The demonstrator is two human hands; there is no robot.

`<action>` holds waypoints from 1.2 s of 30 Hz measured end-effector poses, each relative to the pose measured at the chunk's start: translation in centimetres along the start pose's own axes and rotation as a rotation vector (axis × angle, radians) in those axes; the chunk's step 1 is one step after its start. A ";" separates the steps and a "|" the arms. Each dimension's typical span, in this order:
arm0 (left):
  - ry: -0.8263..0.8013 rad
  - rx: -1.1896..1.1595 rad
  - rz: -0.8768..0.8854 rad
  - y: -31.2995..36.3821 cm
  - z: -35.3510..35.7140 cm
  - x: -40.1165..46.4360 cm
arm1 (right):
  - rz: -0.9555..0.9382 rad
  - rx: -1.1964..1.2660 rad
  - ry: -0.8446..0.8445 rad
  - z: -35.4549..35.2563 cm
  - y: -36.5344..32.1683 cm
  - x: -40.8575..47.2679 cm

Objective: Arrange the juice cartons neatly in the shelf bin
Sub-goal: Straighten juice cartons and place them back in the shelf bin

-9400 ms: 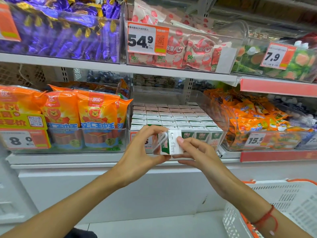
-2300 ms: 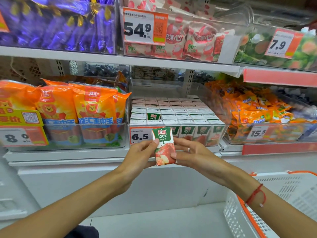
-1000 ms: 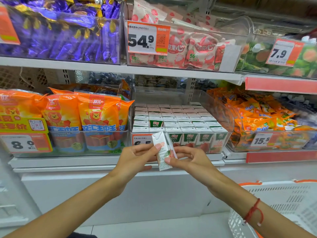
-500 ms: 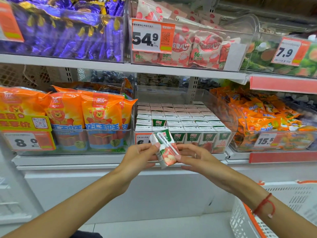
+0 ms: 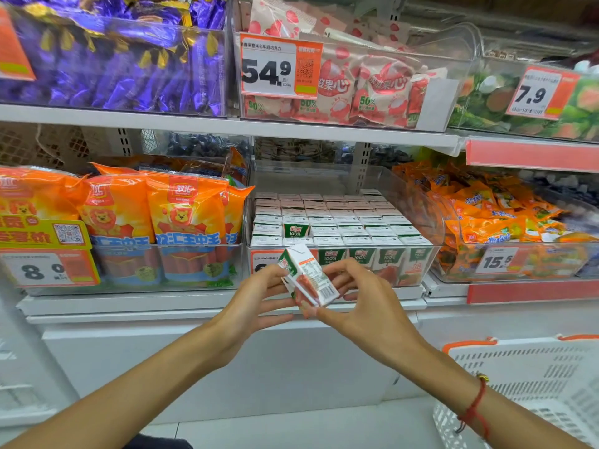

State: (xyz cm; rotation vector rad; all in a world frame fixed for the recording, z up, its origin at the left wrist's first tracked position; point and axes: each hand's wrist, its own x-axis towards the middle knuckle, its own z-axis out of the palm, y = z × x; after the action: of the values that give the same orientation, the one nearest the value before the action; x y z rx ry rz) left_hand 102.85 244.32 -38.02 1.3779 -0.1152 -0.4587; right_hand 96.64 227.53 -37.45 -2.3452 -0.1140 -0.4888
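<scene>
A small green, white and red juice carton (image 5: 308, 277) is tilted in front of the shelf, its white side panel turned toward me. My left hand (image 5: 256, 299) pinches it from the left and my right hand (image 5: 359, 303) grips it from the right and below. Behind them stands the clear shelf bin (image 5: 431, 218), packed with rows of the same cartons (image 5: 340, 222). One gap in the second row from the front shows a carton's green face (image 5: 295, 230).
Orange sausage packs (image 5: 155, 218) fill the bin to the left and orange snack bags (image 5: 499, 215) the bin to the right. The upper shelf (image 5: 227, 124) overhangs the cartons. A white basket with orange trim (image 5: 531, 384) sits low on the right.
Both hands have turned the carton over the last second, from its straw side to its printed white side panel. It stays in front of the bin.
</scene>
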 end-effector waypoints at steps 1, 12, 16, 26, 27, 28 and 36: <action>-0.007 0.011 0.005 0.0 0.0 0.0 | -0.032 -0.037 0.010 0.1 -0.1 -0.1; -0.042 0.271 0.312 0.3 0.0 -0.9 | 0.224 0.536 -0.208 -0.9 -0.2 0.3; 0.003 0.460 0.534 0.2 0.2 -1.0 | 0.243 0.604 -0.136 -1.2 -0.6 0.4; 0.007 0.743 0.772 -0.2 0.2 -1.1 | 0.240 0.556 -0.054 -1.7 -0.8 0.5; 0.002 0.744 0.765 -0.2 0.1 -1.1 | 0.240 0.555 -0.068 -1.8 -0.6 0.5; -0.003 0.747 0.755 -0.2 0.1 -1.0 | 0.240 0.556 -0.083 -1.9 -0.5 0.5; -0.074 0.763 0.730 0.1 0.0 -1.1 | 0.229 0.527 -0.100 -1.7 -0.3 0.0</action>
State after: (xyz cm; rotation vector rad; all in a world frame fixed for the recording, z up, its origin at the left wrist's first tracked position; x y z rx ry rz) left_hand 101.84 244.72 -37.74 1.9202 -0.8934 0.1847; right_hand 96.03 226.59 -36.12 -1.8344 -0.0157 -0.1953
